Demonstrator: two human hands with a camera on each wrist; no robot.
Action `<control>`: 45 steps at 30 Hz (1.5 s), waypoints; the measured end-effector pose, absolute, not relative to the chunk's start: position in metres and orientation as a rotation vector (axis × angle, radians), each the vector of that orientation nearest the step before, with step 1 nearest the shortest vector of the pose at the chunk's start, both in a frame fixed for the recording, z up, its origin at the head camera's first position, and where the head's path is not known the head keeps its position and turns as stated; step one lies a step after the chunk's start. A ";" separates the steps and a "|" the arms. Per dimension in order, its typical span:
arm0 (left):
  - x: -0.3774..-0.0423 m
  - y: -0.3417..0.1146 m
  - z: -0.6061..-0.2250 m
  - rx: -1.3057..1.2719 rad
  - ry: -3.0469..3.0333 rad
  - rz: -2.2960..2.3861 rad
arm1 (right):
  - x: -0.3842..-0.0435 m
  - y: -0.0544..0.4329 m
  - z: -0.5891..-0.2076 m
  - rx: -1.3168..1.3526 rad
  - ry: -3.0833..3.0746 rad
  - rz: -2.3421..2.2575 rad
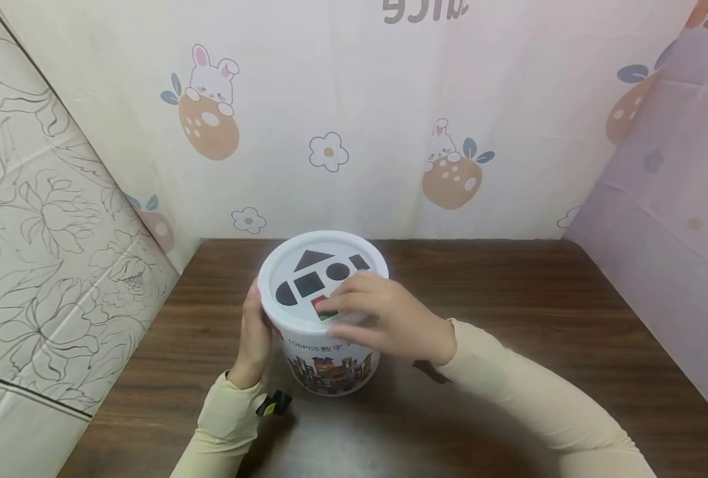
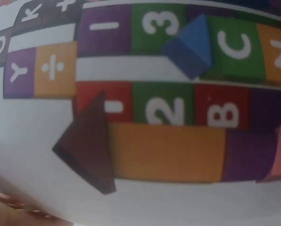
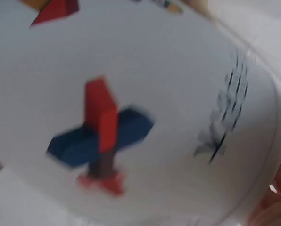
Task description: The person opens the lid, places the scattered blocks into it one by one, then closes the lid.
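A white bucket stands upright on the table, printed with coloured blocks. Its white lid has several dark cut-outs, among them a triangle, a circle and a half circle. My left hand holds the bucket's left side, fingers partly hidden behind it. Over the lid's near right part, my right hand reaches with its fingertips at a cut-out where a red and green piece shows. Whether that piece lies inside or sits in the cut-out I cannot tell. Printed letter blocks fill the left wrist view; a printed plane shows blurred in the right.
A dark brown wooden table lies beneath the bucket. Behind it hangs a pale curtain with rabbit and flower prints. A small black and yellow item is by the left wrist.
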State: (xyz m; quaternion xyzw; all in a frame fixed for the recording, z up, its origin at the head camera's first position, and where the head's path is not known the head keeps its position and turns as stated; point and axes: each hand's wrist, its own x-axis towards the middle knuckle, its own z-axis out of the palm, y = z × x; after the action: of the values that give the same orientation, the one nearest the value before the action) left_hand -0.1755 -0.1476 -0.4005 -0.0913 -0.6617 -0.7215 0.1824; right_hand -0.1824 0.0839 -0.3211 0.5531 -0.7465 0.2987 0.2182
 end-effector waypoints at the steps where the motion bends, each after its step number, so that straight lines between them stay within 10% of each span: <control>1: -0.175 -0.148 -0.400 -0.261 -1.871 -2.028 | -0.185 0.087 -0.322 1.472 -2.081 0.846; 12: -0.180 -0.157 -0.387 -0.477 -1.862 -1.884 | -0.206 0.114 -0.341 0.947 -2.539 1.128; 45: -0.188 -0.148 -0.428 -0.410 -1.802 -2.117 | -0.209 0.108 -0.407 0.717 -2.392 1.805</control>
State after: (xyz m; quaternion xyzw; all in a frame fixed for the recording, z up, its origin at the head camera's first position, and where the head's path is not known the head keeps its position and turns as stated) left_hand -0.1876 -0.1478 -0.4283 -0.1440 -0.6323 -0.7431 0.1649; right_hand -0.2089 0.1077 -0.4065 0.2327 -0.7759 0.5856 0.0302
